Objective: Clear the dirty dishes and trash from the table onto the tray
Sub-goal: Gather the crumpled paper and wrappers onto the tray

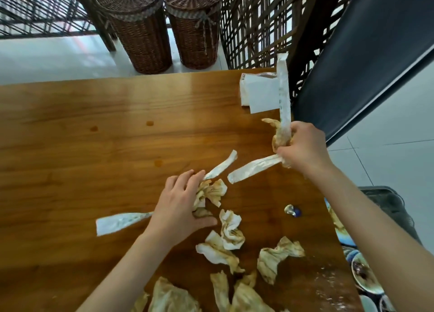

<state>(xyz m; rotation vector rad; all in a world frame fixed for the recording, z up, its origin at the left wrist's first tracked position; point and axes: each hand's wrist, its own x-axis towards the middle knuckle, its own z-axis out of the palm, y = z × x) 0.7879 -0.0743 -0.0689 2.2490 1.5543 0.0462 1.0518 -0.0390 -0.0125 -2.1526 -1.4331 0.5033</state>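
Along the right edge of the frame the right forearm covers most of a stack of dirty dishes (364, 273); only slivers of blue-rimmed plates and bowls with brown residue show, and what they rest on cannot be made out. Behind them a dark, mesh-like object (389, 201) is cut off and too unclear to name. At the bottom edge several stained napkins (246, 295) run out of the picture.

The right hand (303, 147), in the centre right, is clenched around a bundle: a stained napkin (277, 133) and two long white paper sleeves (284, 93), one standing upward, the other slanting down to the left. The left hand (180, 206), in the centre, lies over a crumpled soiled napkin (211, 192), fingers curled onto it and onto the end of a third white sleeve (220, 166). A fourth sleeve (119, 222) lies flat to the left, its end hidden under that hand. More crumpled napkins (230, 239) sit in the lower centre, with a small crushed foil scrap (292, 210) near the right.

The wooden table (94, 147) is glossy, with a few small drips. A pack of clean white napkins (260, 93) sits at its far right corner. Beyond, on a pale tiled floor, stand two lidded wicker baskets (145, 30), dark lattice screens and a dark panel in the upper right.
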